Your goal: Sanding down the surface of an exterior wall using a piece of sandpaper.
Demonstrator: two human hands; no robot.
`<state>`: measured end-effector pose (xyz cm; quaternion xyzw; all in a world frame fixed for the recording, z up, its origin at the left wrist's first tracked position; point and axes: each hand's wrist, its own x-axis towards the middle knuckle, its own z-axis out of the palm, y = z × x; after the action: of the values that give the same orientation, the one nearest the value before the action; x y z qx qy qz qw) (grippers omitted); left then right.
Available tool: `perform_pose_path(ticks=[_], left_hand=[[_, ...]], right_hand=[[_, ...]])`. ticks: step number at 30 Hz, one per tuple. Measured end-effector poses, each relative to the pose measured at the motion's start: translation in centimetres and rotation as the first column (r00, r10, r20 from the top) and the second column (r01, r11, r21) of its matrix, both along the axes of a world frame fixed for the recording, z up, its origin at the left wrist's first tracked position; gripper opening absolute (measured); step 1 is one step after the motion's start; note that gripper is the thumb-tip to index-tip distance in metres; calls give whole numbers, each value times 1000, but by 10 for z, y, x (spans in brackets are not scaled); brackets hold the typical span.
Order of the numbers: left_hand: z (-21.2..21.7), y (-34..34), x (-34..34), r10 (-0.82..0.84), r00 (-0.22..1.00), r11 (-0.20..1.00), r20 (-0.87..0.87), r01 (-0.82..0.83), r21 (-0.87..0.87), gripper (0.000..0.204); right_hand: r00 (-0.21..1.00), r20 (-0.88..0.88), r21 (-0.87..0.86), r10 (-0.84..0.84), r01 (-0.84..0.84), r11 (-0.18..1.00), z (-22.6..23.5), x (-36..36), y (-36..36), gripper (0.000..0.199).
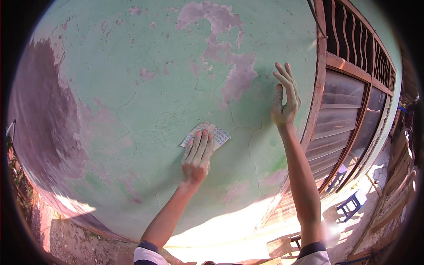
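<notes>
My left hand point(197, 155) presses a pale sheet of sandpaper point(220, 138) with printed backing flat against the green wall point(154, 101). The fingers lie close together over the sheet, and its edges show on both sides of them. Higher up and to the right, my right hand point(286, 98) is raised near the wall with its fingers stretched out and the thumb apart. It holds nothing and looks dusty; whether it touches the wall I cannot tell. Around the hands the paint has cracks and a peeled greyish-pink patch point(240, 75).
A brown wooden window frame point(319, 88) with glass slats and bars stands close to the right. A dark bare patch point(44, 97) covers the wall's left side. Lower right are a blue stool point(352, 206) and wooden boards point(393, 194).
</notes>
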<state>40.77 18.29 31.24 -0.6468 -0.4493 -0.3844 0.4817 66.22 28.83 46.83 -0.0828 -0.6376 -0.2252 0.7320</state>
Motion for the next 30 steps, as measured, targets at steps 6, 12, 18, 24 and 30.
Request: perform_pose_path(ticks=[6, 12, 18, 24, 30], left_hand=[[127, -3, 16, -25, 969, 980, 244, -25, 199, 46], [2, 3, 10, 53, 997, 998, 52, -55, 38, 43], [106, -15, 8, -36, 942, 982, 335, -28, 184, 46], [-39, -14, -5, 94, 979, 995, 182, -97, 7, 42], [65, -17, -8, 45, 939, 987, 342, -94, 128, 48]], right_hand=[[985, -68, -43, -157, 155, 987, -8, 21, 16, 38], [990, -69, -25, -126, 124, 992, -6, 16, 15, 38], [986, -66, -22, -150, 149, 989, -8, 23, 17, 37], [988, -61, -33, -144, 142, 989, -6, 17, 12, 38], [986, -51, -38, -159, 157, 987, -10, 20, 14, 38]])
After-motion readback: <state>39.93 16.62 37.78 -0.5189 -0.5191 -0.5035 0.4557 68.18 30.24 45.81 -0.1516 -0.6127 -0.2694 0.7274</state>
